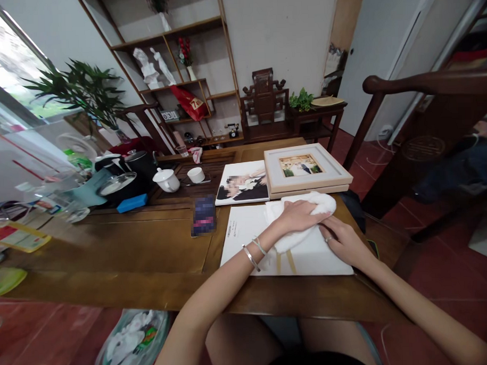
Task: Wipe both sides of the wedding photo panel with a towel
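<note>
A white cloth [308,206] lies bunched on a large white album or board [245,233] near the front of the wooden table [150,249]. My left hand [298,217] presses down on the cloth, fingers curled over it. My right hand [343,242] rests flat on the white surface just right of the cloth, fingers spread, a ring on one finger. Bracelets circle my left wrist. Behind the cloth stands a framed photo [307,172] stacked on another frame, and a photo print [241,183] lies beside it.
A phone [203,216] lies left of the white board. Further left are a teapot [166,180], a cup [196,174], a kettle set [123,178], a blue item [132,202] and clutter. A bin [131,341] sits under the table. A dark wooden chair [425,123] stands on the right.
</note>
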`<state>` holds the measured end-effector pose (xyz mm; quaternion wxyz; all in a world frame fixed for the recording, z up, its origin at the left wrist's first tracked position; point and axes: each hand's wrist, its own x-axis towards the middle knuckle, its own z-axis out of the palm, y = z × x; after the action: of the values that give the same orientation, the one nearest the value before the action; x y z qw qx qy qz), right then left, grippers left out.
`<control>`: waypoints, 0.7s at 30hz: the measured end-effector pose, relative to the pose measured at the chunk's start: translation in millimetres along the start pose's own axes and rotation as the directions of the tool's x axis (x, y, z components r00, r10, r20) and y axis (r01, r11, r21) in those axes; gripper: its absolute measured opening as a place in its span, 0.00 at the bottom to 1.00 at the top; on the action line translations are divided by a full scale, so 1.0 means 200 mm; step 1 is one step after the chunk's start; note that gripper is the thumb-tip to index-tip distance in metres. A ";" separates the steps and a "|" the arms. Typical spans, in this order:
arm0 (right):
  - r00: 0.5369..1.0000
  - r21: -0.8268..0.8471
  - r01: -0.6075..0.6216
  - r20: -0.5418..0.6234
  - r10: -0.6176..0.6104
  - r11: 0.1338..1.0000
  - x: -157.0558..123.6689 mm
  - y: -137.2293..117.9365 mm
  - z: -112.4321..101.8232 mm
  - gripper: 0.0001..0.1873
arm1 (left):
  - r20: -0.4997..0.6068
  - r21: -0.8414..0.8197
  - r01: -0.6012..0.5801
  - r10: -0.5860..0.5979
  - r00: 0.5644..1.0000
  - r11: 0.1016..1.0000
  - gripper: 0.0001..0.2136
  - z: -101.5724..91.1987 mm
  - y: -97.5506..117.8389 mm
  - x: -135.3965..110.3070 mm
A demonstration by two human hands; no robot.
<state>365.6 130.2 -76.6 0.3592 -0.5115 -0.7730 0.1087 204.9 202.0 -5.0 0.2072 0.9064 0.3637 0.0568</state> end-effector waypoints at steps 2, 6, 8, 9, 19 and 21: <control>1.000 0.004 0.005 0.001 -0.005 1.000 0.00 0.00 0.00 0.19 | 0.008 0.070 0.021 -0.022 1.000 0.997 0.27 -0.01 0.00 -0.02; 1.000 0.017 0.009 -0.008 -0.009 1.000 0.00 0.01 0.01 0.21 | -0.013 0.225 0.100 -0.100 0.995 0.969 0.19 -0.02 0.04 -0.15; 1.000 0.030 0.010 -0.008 -0.009 1.000 -0.01 0.02 0.02 0.22 | -0.020 0.259 0.107 -0.105 0.994 0.960 0.15 0.01 0.08 -0.23; 1.000 0.039 0.009 -0.005 -0.009 0.999 -0.01 0.03 0.02 0.22 | -0.023 0.281 0.102 -0.099 0.995 0.954 0.14 0.04 0.11 -0.28; 1.000 0.113 -0.017 0.000 0.017 0.993 -0.02 0.07 0.02 0.20 | -0.007 0.366 -0.120 0.132 0.991 0.923 0.14 0.31 0.42 -0.68; 1.000 0.103 -0.029 -0.005 0.030 0.994 -0.02 0.06 0.02 0.19 | -0.006 0.340 -0.081 0.089 0.996 0.937 0.15 0.27 0.37 -0.65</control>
<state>372.1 134.0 -88.1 0.3859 -0.5042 -0.7575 0.1518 170.2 46.9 -17.9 0.0412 0.9428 0.3306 0.0119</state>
